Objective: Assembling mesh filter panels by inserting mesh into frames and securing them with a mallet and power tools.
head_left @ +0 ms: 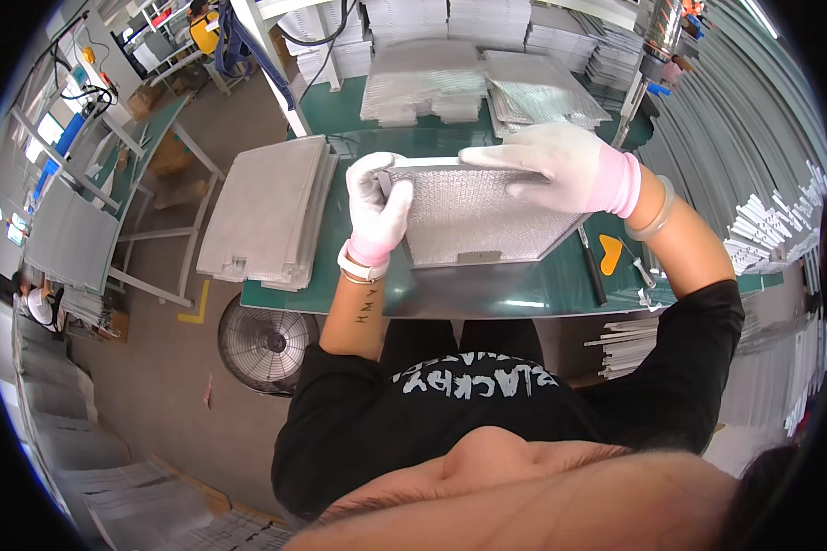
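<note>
Both of my hands wear white gloves with pink cuffs and hold a silver framed mesh filter panel (473,220), tilted up over the green table. My left hand (378,207) grips its left edge near the upper corner, thumb on the front face and fingers behind. My right hand (560,167) closes over the top edge towards the right corner, its fingers lying along the frame. A small rectangular tab (484,257) shows at the panel's lower edge. To the right of the panel lie a black-handled tool (593,266), a yellow flat piece (610,254) and a small slim tool (644,272).
A stack of silver mesh sheets (262,211) sits at the table's left; more mesh stacks (423,83) stand at the back. Long grey strips (744,138) fill the right side. A round floor fan (271,342) stands below left. Two people are far off at left.
</note>
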`<state>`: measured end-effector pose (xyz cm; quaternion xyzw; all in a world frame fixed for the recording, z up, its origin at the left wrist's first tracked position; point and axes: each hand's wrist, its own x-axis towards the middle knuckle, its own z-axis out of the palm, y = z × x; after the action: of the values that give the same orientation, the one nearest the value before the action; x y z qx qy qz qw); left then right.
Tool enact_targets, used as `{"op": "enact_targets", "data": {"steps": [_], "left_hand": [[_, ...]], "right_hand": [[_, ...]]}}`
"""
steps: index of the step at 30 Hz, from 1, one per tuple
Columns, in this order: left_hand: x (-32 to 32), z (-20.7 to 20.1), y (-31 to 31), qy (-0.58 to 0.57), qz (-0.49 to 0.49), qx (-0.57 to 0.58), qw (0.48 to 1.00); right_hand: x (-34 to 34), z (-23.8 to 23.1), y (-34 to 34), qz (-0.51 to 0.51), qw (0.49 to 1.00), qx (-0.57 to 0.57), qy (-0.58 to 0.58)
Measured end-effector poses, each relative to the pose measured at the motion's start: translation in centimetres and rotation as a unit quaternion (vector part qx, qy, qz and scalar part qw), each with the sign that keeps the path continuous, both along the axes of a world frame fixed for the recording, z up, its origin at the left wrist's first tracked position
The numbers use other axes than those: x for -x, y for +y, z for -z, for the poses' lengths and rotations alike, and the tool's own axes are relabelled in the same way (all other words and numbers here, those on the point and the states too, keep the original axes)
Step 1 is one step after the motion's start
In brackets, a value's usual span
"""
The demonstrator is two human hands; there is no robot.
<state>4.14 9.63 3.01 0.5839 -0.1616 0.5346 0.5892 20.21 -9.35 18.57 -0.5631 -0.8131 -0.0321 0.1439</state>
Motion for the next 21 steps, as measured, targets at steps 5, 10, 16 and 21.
{"op": "enact_targets", "data": {"steps": [5,10,16,21], "left_hand": [[-0.1,0.6,0.6,0.017,-0.124,-0.009,0.992],[1.5,1.7,-0.5,0.000,-0.232,-0.136,0.963],[5.6,-0.9,-6.9,0.062,-0.037,-0.383,0.921],[6.5,-4.3,-11.3,0.005,-0.007,-0.498,0.867]], "right_hand": [[-0.1,-0.8,-2.3,0.051,0.997,-0.032,-0.039],[-4.0,2.7,-10.0,0.203,0.956,-0.197,0.079],[-1.0,14.7,-12.8,0.081,0.582,-0.347,0.731],[-0.8,17.3,-13.5,-0.030,0.488,-0.359,0.795]]}}
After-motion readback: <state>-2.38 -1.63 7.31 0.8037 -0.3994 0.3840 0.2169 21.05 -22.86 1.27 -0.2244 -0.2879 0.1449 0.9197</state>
